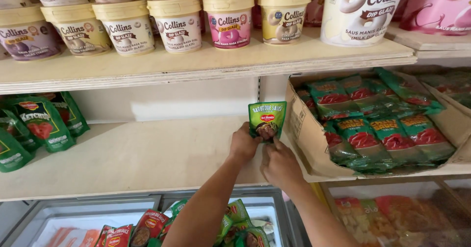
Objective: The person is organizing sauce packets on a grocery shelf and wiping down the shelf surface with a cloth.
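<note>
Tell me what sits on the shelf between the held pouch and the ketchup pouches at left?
Nothing: bare shelf between pouch and ketchup pouches, head view.

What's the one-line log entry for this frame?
left hand: grips green sauce pouch | right hand: grips pouch bottom | pouch upright on wooden shelf | beside cardboard box

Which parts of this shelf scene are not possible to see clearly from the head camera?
- Green sauce pouch: its lower edge is hidden by the left hand and right hand.
- Cardboard box: right part cut off by the frame edge.
- Packets under the lower shelf: blurred behind a cloudy cover.
- Tubs: back row cut off at top.
</note>
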